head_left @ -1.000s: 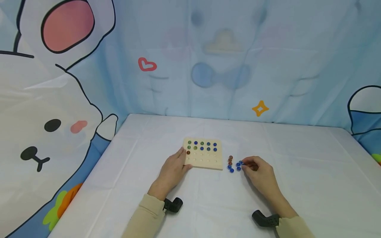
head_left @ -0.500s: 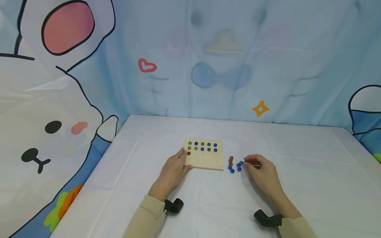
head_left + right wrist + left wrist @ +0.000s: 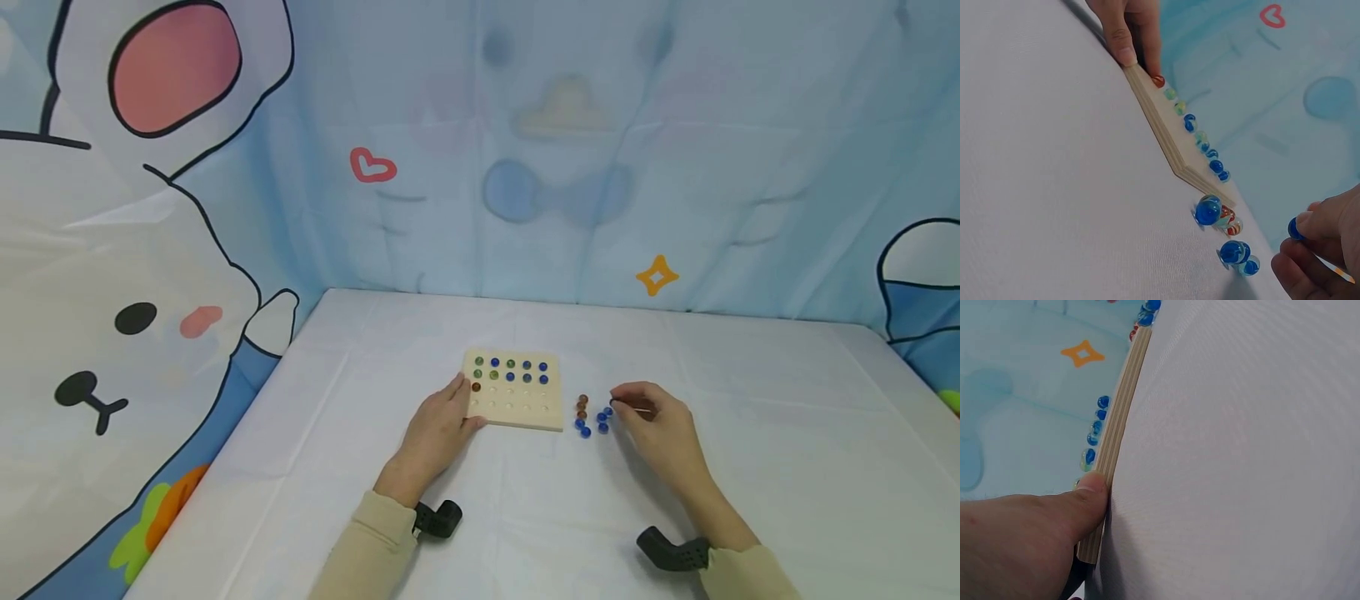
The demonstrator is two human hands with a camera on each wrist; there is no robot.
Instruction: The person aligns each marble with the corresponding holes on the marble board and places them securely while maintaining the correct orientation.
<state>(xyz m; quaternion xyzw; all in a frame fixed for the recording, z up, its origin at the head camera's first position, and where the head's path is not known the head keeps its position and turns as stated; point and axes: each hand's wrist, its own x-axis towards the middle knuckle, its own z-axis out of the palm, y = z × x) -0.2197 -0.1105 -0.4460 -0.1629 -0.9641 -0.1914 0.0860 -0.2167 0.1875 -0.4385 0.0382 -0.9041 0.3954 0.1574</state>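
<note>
A pale wooden board (image 3: 525, 421) with rows of round hollows lies on the table. Green and blue marbles (image 3: 510, 377) fill its two back rows, and a red-brown marble (image 3: 476, 387) sits at the left of the third. My left hand (image 3: 435, 433) grips the board at its left side, thumb (image 3: 1090, 487) on the front edge. Right of the board, my right hand (image 3: 660, 425) pinches a blue marble (image 3: 1295, 229) between thumb and finger, above the tabletop. Loose blue marbles (image 3: 1235, 252) and red-brown marbles (image 3: 582, 406) lie between board and right hand.
A white cloth (image 3: 487, 517) covers the table. Behind it hangs a light blue printed curtain (image 3: 450, 242), with a large cartoon animal on the left. A black wrist camera (image 3: 438, 519) sits on the left wrist, another black camera (image 3: 671, 552) on the right.
My right hand has risen slightly from beside the loose blue marbles, with one marble between its fingertips. The left hand and the board have stayed in place.
</note>
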